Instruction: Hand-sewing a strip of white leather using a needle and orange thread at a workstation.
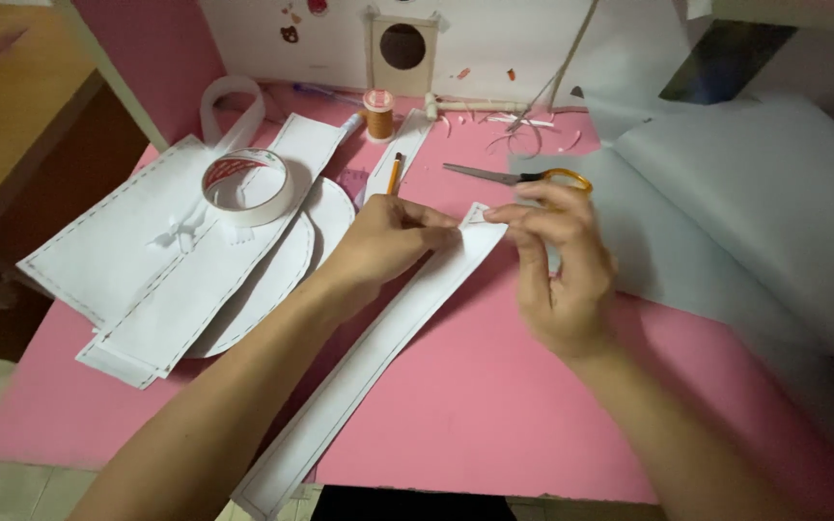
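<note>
The long white strip [378, 357] is laid diagonally across the pink table [494, 405], its near end overhanging the table edge. Its far end is pinched between the left hand [378, 241] and the right hand [557, 260], fingertips closed on the corner from either side. Whether a fold or a tape piece is being worked cannot be told. For a clean result, the strip is best kept flat and the dashed edge lines aligned. Scissors [518, 176] and a tape roll [246, 185] are within reach.
</note>
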